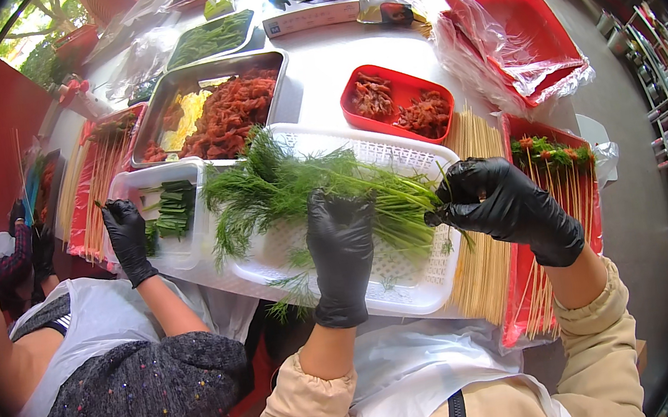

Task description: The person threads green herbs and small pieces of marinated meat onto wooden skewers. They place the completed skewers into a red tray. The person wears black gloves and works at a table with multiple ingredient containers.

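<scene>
Both of my hands wear black gloves. My left hand (345, 251) is closed on feathery dill (280, 184), which lies over a white perforated plastic basket (409, 300). My right hand (508, 208) pinches the stem ends at the basket's right side, with a few thin stems between thumb and fingers. Bare bamboo skewers (484, 271) lie in a thick bundle beneath and beside that hand. A red tray (510, 312) farther right holds skewers threaded with greens and reddish pieces (545, 152). Behind the basket, a small red tray (393, 71) holds two heaps of shredded reddish food (423, 114).
A co-worker's gloved hand (128, 239) is near a clear tub (206, 250) of cut green stalks. Beyond stand a metal tray (283, 63) of red and yellow food, a tray of green pods (210, 38), a glove box (312, 18) and a plastic-lined red bin (511, 14).
</scene>
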The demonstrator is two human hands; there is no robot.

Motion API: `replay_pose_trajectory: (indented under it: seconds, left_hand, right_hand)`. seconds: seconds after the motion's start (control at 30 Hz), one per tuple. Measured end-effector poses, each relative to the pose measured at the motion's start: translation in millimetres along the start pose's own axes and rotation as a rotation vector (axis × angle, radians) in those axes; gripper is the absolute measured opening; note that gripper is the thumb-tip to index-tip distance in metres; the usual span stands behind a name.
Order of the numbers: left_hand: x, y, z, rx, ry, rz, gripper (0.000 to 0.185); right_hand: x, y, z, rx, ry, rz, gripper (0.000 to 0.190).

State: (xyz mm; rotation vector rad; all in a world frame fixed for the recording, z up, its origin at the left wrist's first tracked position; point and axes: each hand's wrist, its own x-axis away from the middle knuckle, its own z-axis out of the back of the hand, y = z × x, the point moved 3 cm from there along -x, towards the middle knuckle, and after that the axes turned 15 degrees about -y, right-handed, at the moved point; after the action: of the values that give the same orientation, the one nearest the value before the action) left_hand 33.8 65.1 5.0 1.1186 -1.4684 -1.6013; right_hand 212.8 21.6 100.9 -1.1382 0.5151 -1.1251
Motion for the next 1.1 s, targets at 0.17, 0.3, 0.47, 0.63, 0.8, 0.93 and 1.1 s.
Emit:
replay_pose_trajectory:
  seconds: [0.17,0.3,0.47,0.63,0.8,0.93,1.1]
  left_hand:
    - [10,-27,14,0.094,0.192,0.014,0.024]
    - [7,16,6,-0.04,0.247,0.002,0.018]
    - [3,-2,8,0.298,0.123,0.041,0.016]
    - [-8,-14,9,-0.324,-0.054,0.033,0.026]
    - [-11,-54,28,-0.547,-0.152,-0.028,0.03]
    - [1,-47,20,-0.057,-0.267,0.139,0.031]
    - [23,-22,10,-0.124,-0.472,0.333,0.035]
  right_hand:
    - [1,6,2,0.05,0.055,-0.017,0.015]
    - [3,7,2,0.127,0.029,0.039,0.015]
    - [3,5,4,0.169,0.037,0.082,0.014]
    - [11,-11,9,0.223,-0.002,0.109,0.015]
    - [26,-30,22,0.259,0.05,0.135,0.016]
    - [32,-25,31,0.113,0.13,0.02,0.018]
    - [27,-10,32,0.001,0.112,-0.001,0.017]
